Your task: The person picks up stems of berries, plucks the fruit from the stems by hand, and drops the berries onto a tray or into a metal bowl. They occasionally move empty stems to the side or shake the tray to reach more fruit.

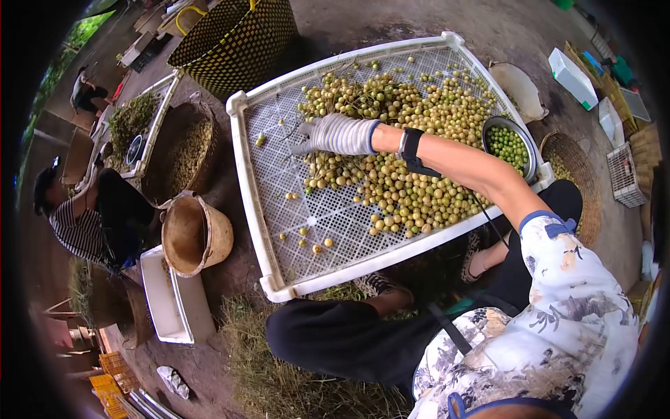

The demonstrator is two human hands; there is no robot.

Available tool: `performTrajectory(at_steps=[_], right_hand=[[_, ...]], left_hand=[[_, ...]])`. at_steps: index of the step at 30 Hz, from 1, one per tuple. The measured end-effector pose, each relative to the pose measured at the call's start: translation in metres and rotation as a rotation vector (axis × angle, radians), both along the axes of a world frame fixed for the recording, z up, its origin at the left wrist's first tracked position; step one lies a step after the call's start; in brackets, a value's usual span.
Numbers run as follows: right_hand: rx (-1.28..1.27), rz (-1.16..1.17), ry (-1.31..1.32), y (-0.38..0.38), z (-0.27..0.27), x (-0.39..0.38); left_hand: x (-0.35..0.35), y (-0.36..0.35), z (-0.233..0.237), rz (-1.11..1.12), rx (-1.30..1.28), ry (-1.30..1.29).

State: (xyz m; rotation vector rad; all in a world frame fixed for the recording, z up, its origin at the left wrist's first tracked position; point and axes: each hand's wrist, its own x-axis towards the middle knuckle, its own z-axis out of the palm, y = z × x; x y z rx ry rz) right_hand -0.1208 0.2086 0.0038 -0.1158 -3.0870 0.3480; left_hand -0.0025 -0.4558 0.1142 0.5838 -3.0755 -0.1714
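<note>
My right hand (340,135) wears a striped grey-white glove and reaches across a white slatted plastic tray (307,244). Its thumb and fingers are apart over the left edge of a heap of small round yellow-tan fruits (408,185), with nothing seen between them. Thin stems with fruits still on them (342,94) lie just beyond the hand. A few loose fruits (317,248) are scattered on the tray mesh. At the tray's right corner sits a metal bowl (507,143) of small green fruits. My left hand is out of view.
A black-and-yellow woven basket (234,45) stands behind the tray. A bucket (197,234), a white box (174,300) and a seated person (84,216) are at left. Dry stems (279,370) lie by my legs. A wicker basket (590,188) stands at right.
</note>
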Motion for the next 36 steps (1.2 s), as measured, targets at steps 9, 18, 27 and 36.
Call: performTrajectory(at_steps=[9,18,27,36], right_hand=[[-0.136,-0.105,0.241,0.003,0.065,0.020],[-0.558,-0.416,0.841,0.081,0.138,0.059],[-0.613,-0.233,1.059,0.037,0.157,0.161],[-0.827,-0.313,0.855,-0.054,0.069,0.256]], left_hand=[[-0.025,0.084,0.039,-0.267,-0.132,0.392],[-0.036,0.263,0.039,-1.159,0.535,0.359],[-0.011,0.366,0.014,-0.951,1.321,-0.870],[-0.027,0.453,-0.134,-0.288,1.814,-0.917]])
